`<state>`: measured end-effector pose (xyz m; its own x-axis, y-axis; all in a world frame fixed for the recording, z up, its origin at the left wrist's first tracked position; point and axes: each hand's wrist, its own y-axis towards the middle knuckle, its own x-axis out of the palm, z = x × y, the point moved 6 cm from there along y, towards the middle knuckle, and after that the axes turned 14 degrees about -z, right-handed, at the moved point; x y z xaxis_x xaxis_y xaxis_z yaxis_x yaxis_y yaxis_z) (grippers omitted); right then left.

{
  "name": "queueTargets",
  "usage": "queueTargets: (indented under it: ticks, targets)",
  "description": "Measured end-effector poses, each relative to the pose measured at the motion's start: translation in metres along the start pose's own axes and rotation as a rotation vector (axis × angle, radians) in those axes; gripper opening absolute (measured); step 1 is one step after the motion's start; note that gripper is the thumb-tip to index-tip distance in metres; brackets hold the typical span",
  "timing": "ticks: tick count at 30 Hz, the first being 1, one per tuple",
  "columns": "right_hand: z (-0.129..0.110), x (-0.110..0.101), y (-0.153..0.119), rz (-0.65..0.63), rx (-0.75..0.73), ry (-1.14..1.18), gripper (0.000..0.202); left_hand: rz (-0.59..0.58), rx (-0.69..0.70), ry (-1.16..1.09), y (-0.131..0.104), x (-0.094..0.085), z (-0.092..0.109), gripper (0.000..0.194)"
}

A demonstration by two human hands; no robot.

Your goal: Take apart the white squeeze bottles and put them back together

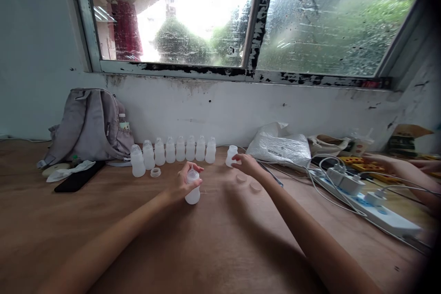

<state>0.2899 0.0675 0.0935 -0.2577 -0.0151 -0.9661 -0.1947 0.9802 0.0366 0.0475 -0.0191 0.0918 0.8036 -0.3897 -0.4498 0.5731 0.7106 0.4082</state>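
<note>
My left hand (pixel 186 181) is closed around the upper part of a translucent baby bottle (pixel 192 196), which stands upright on the table with its nipple pointing up. My right hand (pixel 248 165) reaches towards a baby bottle without a top (pixel 230 152), thumb and fingers apart at its right side; whether the fingertips touch it I cannot tell. Several capped baby bottles (pixel 170 150) stand in a row at the back left. In front of them lies a clear collar ring (pixel 155 172). Two thin clear discs (pixel 241 178) rest near my right wrist.
A grey backpack (pixel 89 124), a black phone-like slab (pixel 79 178) and a white tissue (pixel 70 171) are at left. A silvery plastic package (pixel 280 144) and a power strip with cables (pixel 375 209) occupy the right. Another person's hand (pixel 386 164) works over yellow items there.
</note>
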Motion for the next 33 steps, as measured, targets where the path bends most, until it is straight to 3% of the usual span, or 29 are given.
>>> queueTargets:
  ticks: [4, 8, 11, 15, 18, 21, 26, 33]
  targets:
    - [0.042, 0.008, 0.002, -0.099, 0.035, 0.005, 0.035, 0.142, -0.014, -0.184, -0.005, 0.009, -0.025, 0.032]
    - [0.041, 0.011, 0.003, -0.134, 0.029, 0.043, 0.030, 0.124, -0.027, -0.353, -0.005, 0.018, -0.037, 0.036]
    - [0.012, -0.005, -0.002, -0.052, -0.090, 0.185, 0.032, 0.102, -0.011, -0.412, -0.005, 0.020, -0.037, 0.037]
    - [-0.059, -0.044, -0.028, 0.092, -0.431, 0.551, 0.036, 0.076, 0.017, -0.449, -0.005, 0.021, -0.038, 0.036]
    - [-0.112, -0.061, -0.046, 0.117, -0.551, 0.595, 0.037, 0.068, 0.024, -0.455, -0.005, 0.021, -0.038, 0.038]
    - [-0.150, -0.062, -0.052, 0.071, -0.601, 0.522, 0.034, 0.037, 0.007, -0.440, -0.005, 0.021, -0.036, 0.040]
    - [-0.174, -0.048, -0.050, -0.093, -0.590, 0.316, 0.027, -0.039, -0.009, -0.431, -0.004, 0.022, -0.038, 0.040]
    - [-0.174, -0.039, -0.054, -0.146, -0.560, 0.231, 0.026, -0.190, 0.008, -0.385, -0.003, 0.020, -0.037, 0.039]
